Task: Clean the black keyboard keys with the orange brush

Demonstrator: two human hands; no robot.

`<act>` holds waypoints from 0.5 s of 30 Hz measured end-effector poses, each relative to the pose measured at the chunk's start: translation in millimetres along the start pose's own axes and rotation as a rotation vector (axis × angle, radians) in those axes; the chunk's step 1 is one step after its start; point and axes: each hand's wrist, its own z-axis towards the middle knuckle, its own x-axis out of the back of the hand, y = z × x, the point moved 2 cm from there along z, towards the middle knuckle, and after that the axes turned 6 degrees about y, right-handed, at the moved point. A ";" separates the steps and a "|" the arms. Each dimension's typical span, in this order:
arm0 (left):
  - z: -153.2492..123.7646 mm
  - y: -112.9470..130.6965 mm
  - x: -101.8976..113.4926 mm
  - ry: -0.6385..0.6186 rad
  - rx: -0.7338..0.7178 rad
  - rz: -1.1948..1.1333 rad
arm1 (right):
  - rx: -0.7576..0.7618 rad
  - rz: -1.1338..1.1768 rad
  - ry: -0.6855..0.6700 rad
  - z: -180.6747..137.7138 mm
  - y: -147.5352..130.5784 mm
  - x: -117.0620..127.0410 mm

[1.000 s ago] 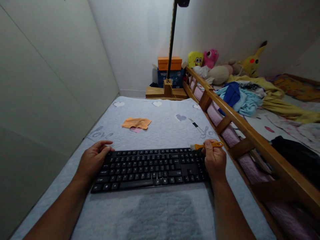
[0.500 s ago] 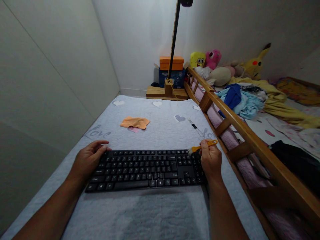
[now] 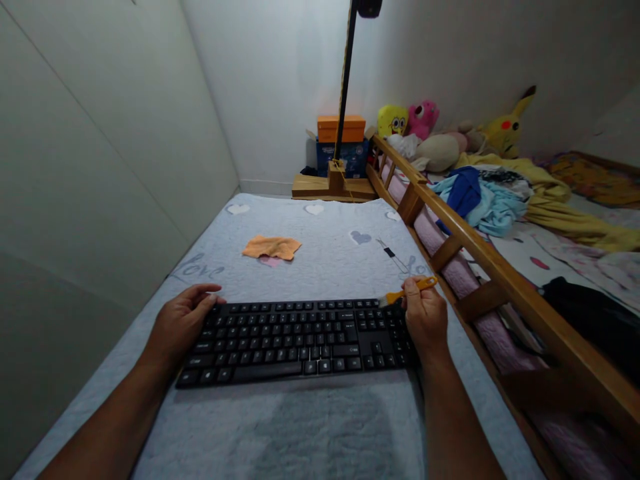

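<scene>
A black keyboard (image 3: 295,340) lies on the pale blue quilted cover in front of me. My left hand (image 3: 183,323) grips its upper left end, thumb on the edge and fingers bent round the side. In my right hand (image 3: 425,317) is a small brush (image 3: 397,296) with a yellow handle, pinched between thumb and fingers. The pale bristles touch the keyboard's top edge near the right end. My right hand covers part of the number keys.
Beyond the keyboard lie an orange cloth (image 3: 273,247) and a thin metal wire tool with a black slider (image 3: 389,252). A wooden bed rail (image 3: 465,233) runs along the right. A black pole (image 3: 346,80) on a wooden base stands at the far end, before an orange box (image 3: 341,129).
The keyboard and both hands appear slightly further right in view. The brush tip has shifted a little right along the top edge, still in my right hand.
</scene>
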 end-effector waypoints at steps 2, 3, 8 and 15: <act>-0.9 1.7 0.2 -0.003 0.000 0.005 | -0.018 0.006 -0.003 -0.5 2.2 -1.0; -1.3 2.5 0.1 -0.003 -0.001 0.005 | -0.029 0.013 0.002 -0.9 3.2 -1.2; -0.8 4.4 -0.4 0.024 0.012 -0.023 | -0.042 0.070 0.010 -4.9 1.6 2.0; 1.1 1.5 -0.8 0.016 -0.002 -0.017 | 0.007 0.064 -0.050 -9.6 -3.5 -0.4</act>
